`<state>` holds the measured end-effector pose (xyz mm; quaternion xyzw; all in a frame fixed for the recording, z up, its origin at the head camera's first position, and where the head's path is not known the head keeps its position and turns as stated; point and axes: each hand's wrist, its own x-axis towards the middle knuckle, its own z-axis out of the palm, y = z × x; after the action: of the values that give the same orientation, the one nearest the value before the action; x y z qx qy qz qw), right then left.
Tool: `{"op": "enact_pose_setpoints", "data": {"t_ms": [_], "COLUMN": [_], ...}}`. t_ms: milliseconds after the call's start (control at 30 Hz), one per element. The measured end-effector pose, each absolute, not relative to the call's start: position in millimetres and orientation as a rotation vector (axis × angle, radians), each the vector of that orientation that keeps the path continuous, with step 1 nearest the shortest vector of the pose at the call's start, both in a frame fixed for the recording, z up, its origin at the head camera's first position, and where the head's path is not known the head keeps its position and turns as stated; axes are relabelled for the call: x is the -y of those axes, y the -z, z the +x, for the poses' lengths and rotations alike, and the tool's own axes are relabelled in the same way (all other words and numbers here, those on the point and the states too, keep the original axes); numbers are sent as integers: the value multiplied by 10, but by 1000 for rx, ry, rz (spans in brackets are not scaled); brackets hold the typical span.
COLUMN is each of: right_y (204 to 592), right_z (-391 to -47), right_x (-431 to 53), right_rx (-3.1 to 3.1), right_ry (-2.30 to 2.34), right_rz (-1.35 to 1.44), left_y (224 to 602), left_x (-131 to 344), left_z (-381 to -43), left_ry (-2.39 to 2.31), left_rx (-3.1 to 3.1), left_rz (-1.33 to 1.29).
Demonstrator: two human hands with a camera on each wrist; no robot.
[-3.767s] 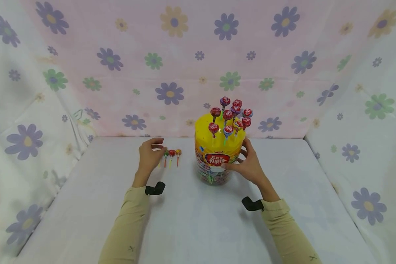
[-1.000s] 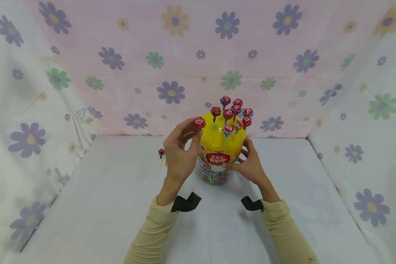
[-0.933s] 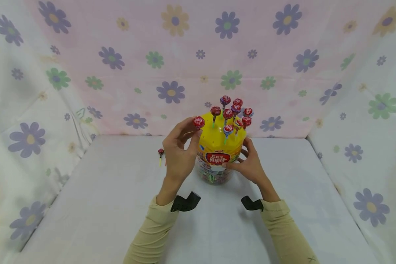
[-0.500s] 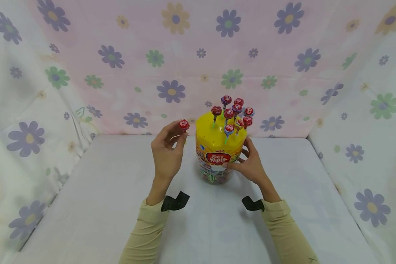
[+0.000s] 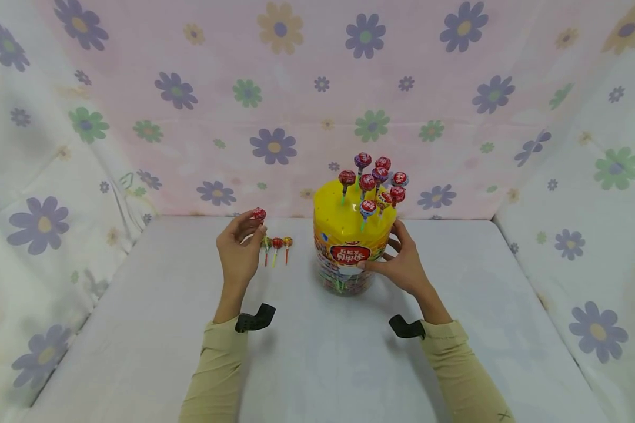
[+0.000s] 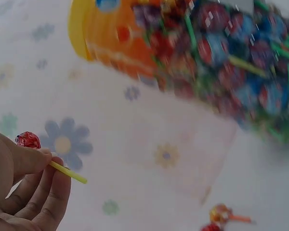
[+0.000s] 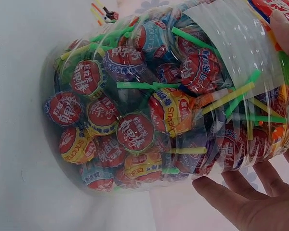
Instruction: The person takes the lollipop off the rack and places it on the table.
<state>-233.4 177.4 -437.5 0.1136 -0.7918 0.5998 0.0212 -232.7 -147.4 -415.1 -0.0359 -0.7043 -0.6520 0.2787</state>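
My left hand (image 5: 237, 252) pinches a red-wrapped lollipop (image 5: 259, 214) between thumb and fingers. In the left wrist view its yellow stick (image 6: 70, 173) pokes out past the fingertips. The hand is raised at the left end of a row of lollipops (image 5: 277, 242) lying on the table, and may hide part of that row. My right hand (image 5: 402, 261) grips the right side of a large clear jar (image 5: 344, 282), thumb across its front label. Wrapped lollipops (image 7: 135, 131) fill the jar. Several more lollipops (image 5: 367, 183) stand upright in its yellow lid (image 5: 333, 202), bunched toward the right and back.
The jar stands upright on a white-covered table (image 5: 317, 364). A flower-patterned cloth (image 5: 317, 106) closes off the back and both sides. A black wrist mount (image 5: 256, 318) sits on each forearm, near the cuff.
A red lollipop that stood at the lid's front left is out of the lid and in my left hand. That hand has moved left from the jar toward the row. The right hand keeps its grip.
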Motion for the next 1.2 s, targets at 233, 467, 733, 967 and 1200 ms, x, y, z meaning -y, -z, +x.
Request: {"op": "enact_pose_setpoints", "data": {"t_ms": [233,467,733,967,1200], "right_y": [4386,4379,4372,4389,4389], "right_z": [-2339,-2339,-2337,-2334,-2338], "right_x": [-1774,-1780,-1781,-1783,-1767], "right_rx": [2455,2470,2456,2467,2466], "right_ry": [-1855,-1858,-1879,-1863,-1873], "right_rz": [365,340,344,329,324], "left_y": [4537,4778,4965,5070,5124], "left_x": [1798,2005,2153,2202,2195], "left_z": [-2440,-2532,-2700,-2758,-2774], "left_ry": [1696,1613,1510,1418,1372], "left_rx": [2068,2260,2449,2546,2546], "left_rz": [85,170,300,324,290]}}
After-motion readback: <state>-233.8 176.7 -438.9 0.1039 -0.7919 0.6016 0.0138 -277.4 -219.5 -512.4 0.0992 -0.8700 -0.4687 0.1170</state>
